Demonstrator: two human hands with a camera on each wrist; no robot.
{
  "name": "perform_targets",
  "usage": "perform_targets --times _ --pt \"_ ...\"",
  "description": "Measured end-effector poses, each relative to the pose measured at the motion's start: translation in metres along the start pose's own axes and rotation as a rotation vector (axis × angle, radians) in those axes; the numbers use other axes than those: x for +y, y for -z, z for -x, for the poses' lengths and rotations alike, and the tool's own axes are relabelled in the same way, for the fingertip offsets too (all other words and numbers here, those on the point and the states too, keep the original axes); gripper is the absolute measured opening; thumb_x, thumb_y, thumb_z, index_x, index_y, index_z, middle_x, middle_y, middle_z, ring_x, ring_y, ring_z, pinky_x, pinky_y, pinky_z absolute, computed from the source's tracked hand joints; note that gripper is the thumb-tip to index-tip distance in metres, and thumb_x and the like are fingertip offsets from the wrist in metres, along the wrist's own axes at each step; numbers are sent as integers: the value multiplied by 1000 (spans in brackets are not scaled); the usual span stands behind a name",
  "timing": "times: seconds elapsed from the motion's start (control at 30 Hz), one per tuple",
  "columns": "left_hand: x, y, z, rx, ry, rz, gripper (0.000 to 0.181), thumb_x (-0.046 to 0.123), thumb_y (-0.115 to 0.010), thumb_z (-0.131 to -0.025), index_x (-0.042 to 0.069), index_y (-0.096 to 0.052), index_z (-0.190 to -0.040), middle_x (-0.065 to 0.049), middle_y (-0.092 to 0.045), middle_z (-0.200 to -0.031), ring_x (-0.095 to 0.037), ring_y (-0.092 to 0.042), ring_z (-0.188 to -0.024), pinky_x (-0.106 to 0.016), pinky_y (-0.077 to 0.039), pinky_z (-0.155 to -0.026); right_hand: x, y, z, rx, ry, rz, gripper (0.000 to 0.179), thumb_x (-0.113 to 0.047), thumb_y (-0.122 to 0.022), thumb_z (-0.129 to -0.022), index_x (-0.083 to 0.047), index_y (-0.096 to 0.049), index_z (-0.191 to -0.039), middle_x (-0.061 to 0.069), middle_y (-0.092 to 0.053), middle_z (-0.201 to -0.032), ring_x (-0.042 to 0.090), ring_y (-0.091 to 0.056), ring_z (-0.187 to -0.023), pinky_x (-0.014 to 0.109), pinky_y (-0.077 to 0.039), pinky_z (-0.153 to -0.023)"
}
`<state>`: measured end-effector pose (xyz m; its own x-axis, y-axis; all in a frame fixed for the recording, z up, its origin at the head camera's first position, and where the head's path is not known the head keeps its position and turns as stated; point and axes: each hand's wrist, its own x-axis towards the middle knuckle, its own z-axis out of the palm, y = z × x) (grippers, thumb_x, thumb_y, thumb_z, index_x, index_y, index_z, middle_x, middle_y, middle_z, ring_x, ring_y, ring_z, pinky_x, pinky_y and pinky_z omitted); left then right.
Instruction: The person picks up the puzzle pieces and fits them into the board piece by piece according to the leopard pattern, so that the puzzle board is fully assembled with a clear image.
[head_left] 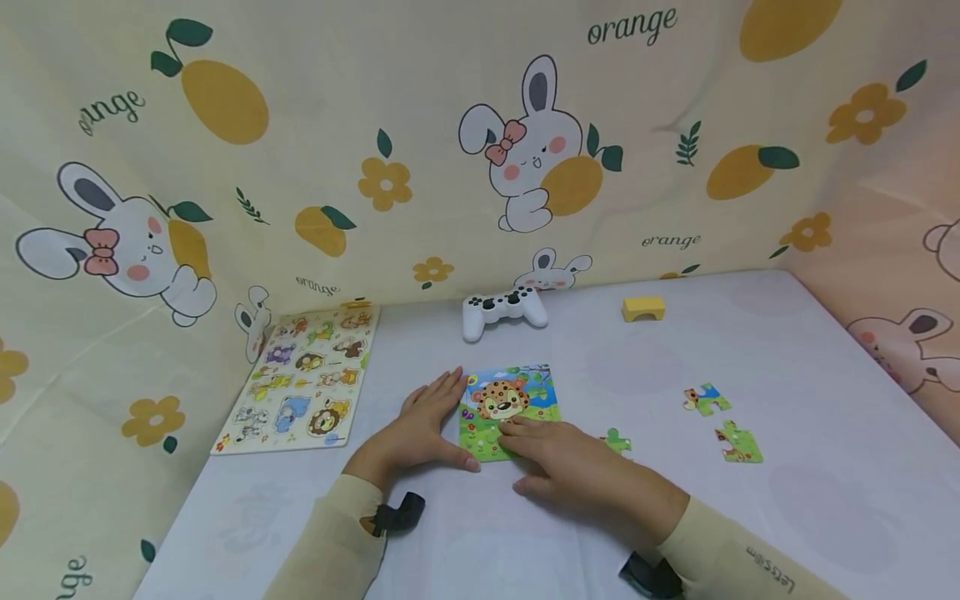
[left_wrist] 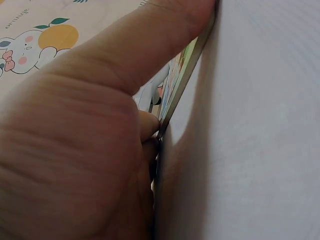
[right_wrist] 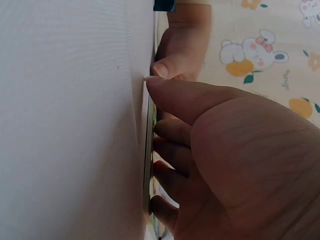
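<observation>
A square jigsaw puzzle (head_left: pixel 480 433) with a spotted leopard on green grass lies flat in front of me. My left hand (head_left: pixel 423 425) rests along its left side, fingers extended and thumb at the lower left corner. In the left wrist view that thumb (left_wrist: pixel 150 45) touches the board's thin edge. The right hand (head_left: pixel 573 458) lays its fingertips on the puzzle's lower right part, covering it. From the right wrist, the fingers (right_wrist: pixel 172 155) press on the board's face, with the thumb apart from them. A green puzzle piece (head_left: pixel 617 440) shows partly behind the right hand.
Farther right lie two loose puzzle pieces, one with blue and green (head_left: pixel 707 400) and a green one (head_left: pixel 741 443). A white game controller (head_left: pixel 504 310) and a yellow arch block (head_left: pixel 643 309) stand at the back. An animal puzzle board (head_left: pixel 300 400) lies left.
</observation>
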<state>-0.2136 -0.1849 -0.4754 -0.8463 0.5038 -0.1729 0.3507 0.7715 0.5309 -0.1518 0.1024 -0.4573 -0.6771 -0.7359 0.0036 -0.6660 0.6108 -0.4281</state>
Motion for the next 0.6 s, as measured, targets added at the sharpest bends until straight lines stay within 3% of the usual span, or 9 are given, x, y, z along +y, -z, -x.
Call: perform_targets --times 0.17,0.3,0.47,0.6 --pt "-1 -1 1 6 -12 2 139 70 -93 -72 14 -19 -175 4 -3 -181 -17 3 -165 -49 2 -130 0 -1 -1 -6 -60 -129 67 -46 -72 -106 -10 -56 -160 6 -50 -166 29 -41 -155 55 -36 -123" --pt "-2 -2 1 4 -11 7 139 70 -93 -72 15 -19 -175 5 -3 -181 -16 3 -165 -48 2 -130 0 3 4 72 -99 -287 69 -54 -65 -108 -12 -52 -162 8 -49 -165 33 -40 -154 60 -34 -123" --pt "-1 -1 0 11 -12 12 140 70 -94 -70 14 -20 -175 4 -4 -181 -18 2 -165 -49 2 -130 5 14 16 225 -74 -456 55 -40 -61 -113 -8 -54 -158 12 -56 -158 36 -53 -144 60 -45 -115" --pt "0 0 0 5 -5 16 141 70 -95 -70 15 -19 -175 5 -3 -181 -17 3 -165 -48 2 -130 18 22 31 315 -49 -587 42 -24 -55 -116 -6 -56 -154 15 -61 -151 33 -64 -130 45 -56 -103"
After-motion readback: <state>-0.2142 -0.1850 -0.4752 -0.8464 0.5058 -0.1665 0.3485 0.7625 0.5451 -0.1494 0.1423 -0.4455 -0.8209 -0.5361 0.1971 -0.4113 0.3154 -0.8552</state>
